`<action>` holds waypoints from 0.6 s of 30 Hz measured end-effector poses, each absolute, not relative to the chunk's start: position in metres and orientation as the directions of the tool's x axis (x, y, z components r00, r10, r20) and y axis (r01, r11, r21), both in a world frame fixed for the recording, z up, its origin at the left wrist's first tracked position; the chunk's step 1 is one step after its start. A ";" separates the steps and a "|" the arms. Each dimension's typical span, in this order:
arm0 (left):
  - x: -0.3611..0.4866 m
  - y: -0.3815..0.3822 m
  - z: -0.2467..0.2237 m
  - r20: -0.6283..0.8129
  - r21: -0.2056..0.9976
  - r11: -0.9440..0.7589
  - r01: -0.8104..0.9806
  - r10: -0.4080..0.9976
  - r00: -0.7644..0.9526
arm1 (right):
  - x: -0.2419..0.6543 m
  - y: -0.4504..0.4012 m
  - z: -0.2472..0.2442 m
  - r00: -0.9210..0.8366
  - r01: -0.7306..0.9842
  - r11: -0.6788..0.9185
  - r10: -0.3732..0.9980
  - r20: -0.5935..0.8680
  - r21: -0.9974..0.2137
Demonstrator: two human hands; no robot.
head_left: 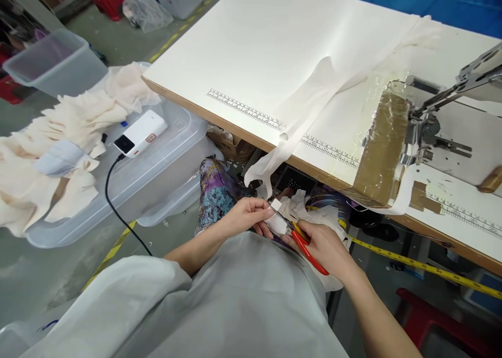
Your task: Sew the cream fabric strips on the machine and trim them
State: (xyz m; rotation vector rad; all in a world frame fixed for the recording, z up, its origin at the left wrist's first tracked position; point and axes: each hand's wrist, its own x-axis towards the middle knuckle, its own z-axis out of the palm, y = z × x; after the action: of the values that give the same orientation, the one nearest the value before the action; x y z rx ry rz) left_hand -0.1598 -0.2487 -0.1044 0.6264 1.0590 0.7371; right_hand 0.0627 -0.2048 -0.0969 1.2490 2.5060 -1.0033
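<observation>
Over my lap, my left hand (254, 216) pinches a small white piece (277, 223) that looks like folded fabric or a label. My right hand (323, 245) grips red-handled scissors (309, 250), whose blades point up and left and lie against the white piece. Whether the blades are apart I cannot tell. Loose cream fabric (329, 219) is bunched on my lap, just beyond and under my hands. A long pale fabric strip (274, 156) hangs over the table edge, ending a little above my left hand.
A white table (243, 49) with printed rulers carries a sewing machine (427, 133) at right. Cream fabric pieces (78, 112) and a white power bank (141, 133) with a black cable lie on a lidded plastic box (168, 164) at left. A yellow tape measure (411, 264) stretches below the table.
</observation>
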 end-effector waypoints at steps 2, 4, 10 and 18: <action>-0.158 -0.249 -0.105 -0.531 0.770 0.599 -0.220 0.793 0.298 | 0.064 -0.205 -0.099 -0.628 0.752 0.377 0.659 -0.413 -0.542; -0.153 -0.251 -0.106 -0.519 0.780 0.589 -0.213 0.798 0.308 | 0.064 -0.205 -0.099 -0.623 0.724 0.307 0.676 -0.394 -0.618; -0.134 -0.234 -0.080 -0.422 0.889 0.453 0.063 0.760 0.495 | 0.058 -0.210 -0.096 -0.581 0.452 0.066 0.778 -0.238 -0.889; -0.144 -0.101 -0.001 0.120 0.445 -0.167 0.880 0.985 0.126 | 0.090 -0.235 -0.082 -0.373 0.552 0.183 0.927 -0.044 -0.813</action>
State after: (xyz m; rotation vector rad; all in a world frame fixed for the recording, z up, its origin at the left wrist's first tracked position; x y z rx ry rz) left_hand -0.1441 -0.1014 -0.0013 2.1407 1.8304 0.5676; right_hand 0.0899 -0.2348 -0.0821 1.8895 2.7301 -1.4583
